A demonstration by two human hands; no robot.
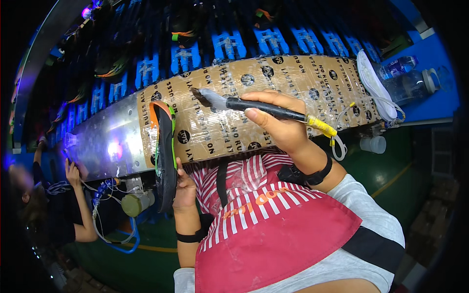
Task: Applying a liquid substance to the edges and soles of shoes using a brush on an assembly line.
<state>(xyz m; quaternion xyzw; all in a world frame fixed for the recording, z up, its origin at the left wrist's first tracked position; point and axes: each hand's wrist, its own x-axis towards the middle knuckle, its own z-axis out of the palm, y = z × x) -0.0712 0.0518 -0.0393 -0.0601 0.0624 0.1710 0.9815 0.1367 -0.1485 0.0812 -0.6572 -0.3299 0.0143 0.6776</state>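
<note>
My left hand (184, 191) is closed on a black shoe sole (167, 163) with green and orange along its edge. The sole stands on end, toe upward, beside the front edge of the bench. Between the fingers of my right hand (281, 122) is the black handle of a brush (235, 103), yellow tape and a thin tube at its rear end. Its pale, dark-tipped bristles point left over the cardboard (273, 132), to the right of the sole and apart from it.
Blue holders (229, 46) run along the far side, several carrying dark shoe parts. A white sole-shaped piece (373, 85) and clear bottles (413, 85) lie at the right. At the left are a metal plate (105, 132) and another person's hand (73, 175).
</note>
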